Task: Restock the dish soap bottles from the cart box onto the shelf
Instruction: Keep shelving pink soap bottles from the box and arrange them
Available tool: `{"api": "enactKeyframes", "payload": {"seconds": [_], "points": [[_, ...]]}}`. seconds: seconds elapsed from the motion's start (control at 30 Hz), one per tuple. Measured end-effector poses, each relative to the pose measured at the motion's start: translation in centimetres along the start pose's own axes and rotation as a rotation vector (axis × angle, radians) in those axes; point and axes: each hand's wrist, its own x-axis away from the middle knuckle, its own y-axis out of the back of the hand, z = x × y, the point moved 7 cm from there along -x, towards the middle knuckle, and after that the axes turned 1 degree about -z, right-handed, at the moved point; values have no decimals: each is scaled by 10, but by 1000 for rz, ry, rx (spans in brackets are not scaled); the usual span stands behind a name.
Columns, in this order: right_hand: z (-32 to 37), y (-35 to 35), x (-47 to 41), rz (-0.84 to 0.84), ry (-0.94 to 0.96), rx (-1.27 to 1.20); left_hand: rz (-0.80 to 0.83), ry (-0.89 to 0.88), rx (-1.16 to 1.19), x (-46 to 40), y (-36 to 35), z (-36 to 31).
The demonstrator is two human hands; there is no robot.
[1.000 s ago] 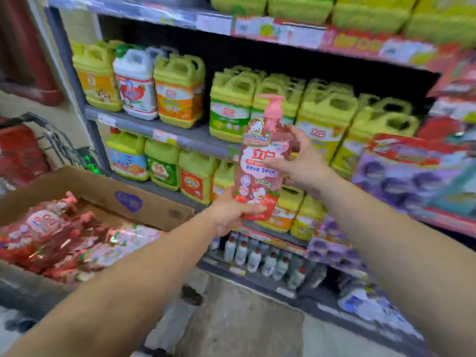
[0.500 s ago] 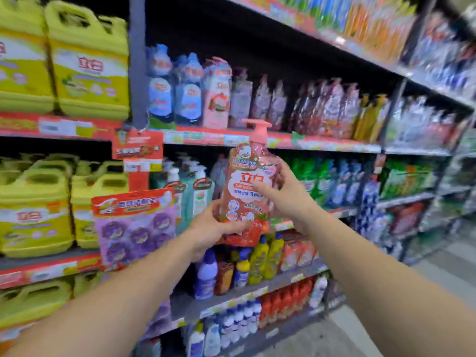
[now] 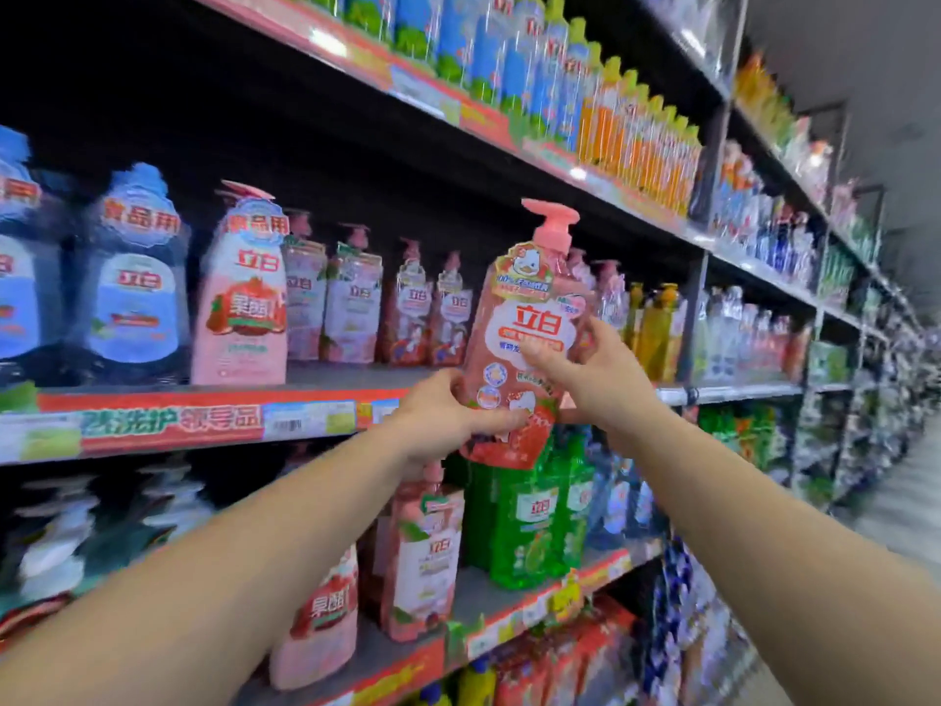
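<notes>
I hold a pink pump-top dish soap bottle (image 3: 529,318) upright in front of the shelf (image 3: 168,425). My left hand (image 3: 443,415) grips its base from the left. Round its right side, at label height, my right hand (image 3: 585,369) curls. The bottle's bottom hangs just below the red front edge of the shelf. Behind it on that shelf stands a row of matching pink bottles (image 3: 422,308). The cart box is out of view.
Blue bottles (image 3: 132,277) and a larger pink bottle (image 3: 244,293) stand left on the same shelf, yellow ones (image 3: 657,328) right. Green bottles (image 3: 534,522) and pink refill pouches (image 3: 326,619) fill the shelf below. The aisle floor (image 3: 901,512) runs away at right.
The view has swung right along the shelves, away from the cart box and yellow jugs. Both hands have carried the bottle up to the shelf with the pink bottles.
</notes>
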Motion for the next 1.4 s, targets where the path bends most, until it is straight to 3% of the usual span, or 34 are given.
{"api": "enactKeyframes", "payload": {"seconds": [0.33,0.6,0.73,0.83,1.0,1.23,1.4], "points": [[-27,-33,-149,135,244,9,-185,48,-211,-133,33,8],[-97,-81,-259,299,253,-160,-376,198,-409,-209,63,46],[-134,-101,-289,375,207,-111,-382,380,-581,-229,70,71],[-150,-107,-301,522,156,-86,-388,444,-660,-240,70,73],[-189,-125,-310,774,-21,108,-359,548,-530,-255,64,85],[-207,-123,-329,741,-51,96,-444,459,-616,-271,58,92],[-224,-100,-337,649,-142,95,-140,438,-475,-277,39,117]]}}
